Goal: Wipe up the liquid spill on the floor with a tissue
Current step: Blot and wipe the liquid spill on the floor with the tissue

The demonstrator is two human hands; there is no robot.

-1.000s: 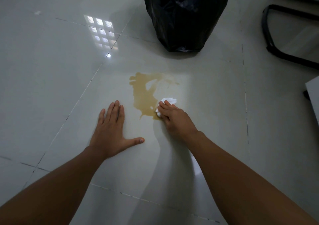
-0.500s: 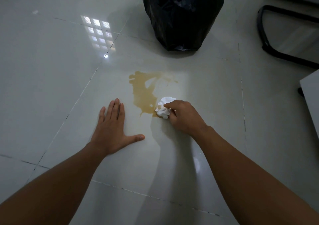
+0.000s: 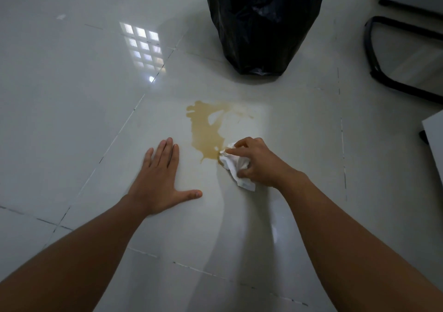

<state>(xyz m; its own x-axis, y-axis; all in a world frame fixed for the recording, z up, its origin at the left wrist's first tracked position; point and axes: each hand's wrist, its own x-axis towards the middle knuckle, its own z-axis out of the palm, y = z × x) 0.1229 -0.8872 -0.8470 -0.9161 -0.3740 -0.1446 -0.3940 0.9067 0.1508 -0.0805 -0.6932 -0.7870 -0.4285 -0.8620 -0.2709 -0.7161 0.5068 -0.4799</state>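
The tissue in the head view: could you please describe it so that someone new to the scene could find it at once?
Start at the black bin bag at the top, then drop to the brown spill on the pale floor tiles. At the spill's near right edge, the right hand clutches the tissue, the only crumpled white thing there.

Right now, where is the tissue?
In the head view, the tissue is bunched in the right hand, at the near right edge of the brown spill.

Glossy pale tile floor (image 3: 72,96), window reflection (image 3: 143,48), black chair base (image 3: 374,67).
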